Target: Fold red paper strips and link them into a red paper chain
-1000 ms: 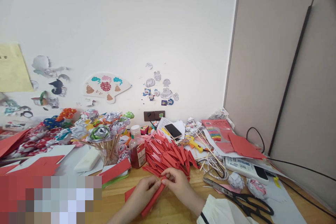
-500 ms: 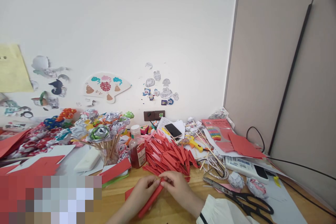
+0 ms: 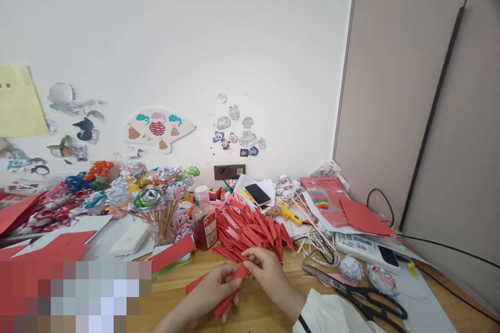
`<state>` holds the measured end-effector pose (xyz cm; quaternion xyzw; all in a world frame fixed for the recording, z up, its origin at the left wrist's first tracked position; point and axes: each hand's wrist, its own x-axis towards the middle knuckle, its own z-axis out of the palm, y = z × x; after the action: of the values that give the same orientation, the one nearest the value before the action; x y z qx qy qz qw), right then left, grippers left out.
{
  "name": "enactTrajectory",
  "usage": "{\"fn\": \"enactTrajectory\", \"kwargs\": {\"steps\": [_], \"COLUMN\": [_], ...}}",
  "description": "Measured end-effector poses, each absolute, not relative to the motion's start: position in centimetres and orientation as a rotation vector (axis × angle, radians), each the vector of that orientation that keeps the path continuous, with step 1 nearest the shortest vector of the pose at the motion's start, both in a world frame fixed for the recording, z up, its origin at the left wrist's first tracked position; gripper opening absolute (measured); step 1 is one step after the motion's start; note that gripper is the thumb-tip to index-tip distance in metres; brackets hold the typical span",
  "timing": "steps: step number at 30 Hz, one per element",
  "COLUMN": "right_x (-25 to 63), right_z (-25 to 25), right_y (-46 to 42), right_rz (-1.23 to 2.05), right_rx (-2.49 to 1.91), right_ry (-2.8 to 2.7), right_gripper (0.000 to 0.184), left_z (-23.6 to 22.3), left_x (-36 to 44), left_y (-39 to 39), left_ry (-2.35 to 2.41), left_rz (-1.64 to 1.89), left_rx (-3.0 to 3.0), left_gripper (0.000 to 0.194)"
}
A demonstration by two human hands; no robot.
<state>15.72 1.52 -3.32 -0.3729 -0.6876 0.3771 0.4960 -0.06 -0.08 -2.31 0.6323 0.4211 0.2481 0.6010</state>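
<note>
A folded strip of red paper (image 3: pixel 239 272) is held between my two hands, slanting from lower left to upper right above the wooden table. My left hand (image 3: pixel 214 287) grips it around the middle, thumb on top and fingers beneath. At its upper end, the thumb and fingertips of my right hand (image 3: pixel 262 270) pinch the paper. Another piece of red paper (image 3: pixel 192 284) lies on the table, partly hidden by my left hand. Just beyond my hands is a heap of folded red paper pieces (image 3: pixel 250 226).
Behind the hands stand a bottle of dark red liquid (image 3: pixel 204 226) and a bunch of paper flowers (image 3: pixel 152 195). Black-handled scissors (image 3: pixel 359 296) lie at the right, near a beaded string (image 3: pixel 318 250) and a yellow glue gun (image 3: pixel 289 214). A phone (image 3: pixel 257 194) rests farther back.
My left hand has slid down along the red strip and turned, its fingers now showing beneath. My right hand has lifted slightly, still pinching the upper end.
</note>
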Motion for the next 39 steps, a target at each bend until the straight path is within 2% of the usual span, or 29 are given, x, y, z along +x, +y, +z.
{"fn": "enactTrajectory", "kwargs": {"steps": [7, 12, 20, 33, 39], "right_x": [15.8, 15.8, 15.9, 15.5, 15.6], "right_z": [-3.6, -3.4, -2.9, -3.0, -3.2], "right_y": [1.6, 1.5, 1.3, 1.6, 1.7], "right_rz": [0.899, 0.910, 0.876, 1.071, 1.183], "right_rx": [-0.916, -0.889, -0.926, -0.860, -0.770], "right_ry": [-1.663, -1.620, -1.660, -1.539, -1.475], "right_gripper": [0.024, 0.012, 0.004, 0.005, 0.020], "left_z": [-2.0, -2.0, -2.1, -2.4, -2.3], "left_x": [0.2, 0.3, 0.3, 0.2, 0.3], "left_y": [0.1, 0.0, 0.0, -0.1, -0.1], "left_ry": [1.090, 1.098, 1.115, 1.086, 1.079], "left_rz": [0.660, 0.659, 0.682, 0.697, 0.728], "left_rx": [1.569, 1.610, 1.621, 1.679, 1.667], "left_gripper": [0.040, 0.040, 0.042, 0.039, 0.038]}}
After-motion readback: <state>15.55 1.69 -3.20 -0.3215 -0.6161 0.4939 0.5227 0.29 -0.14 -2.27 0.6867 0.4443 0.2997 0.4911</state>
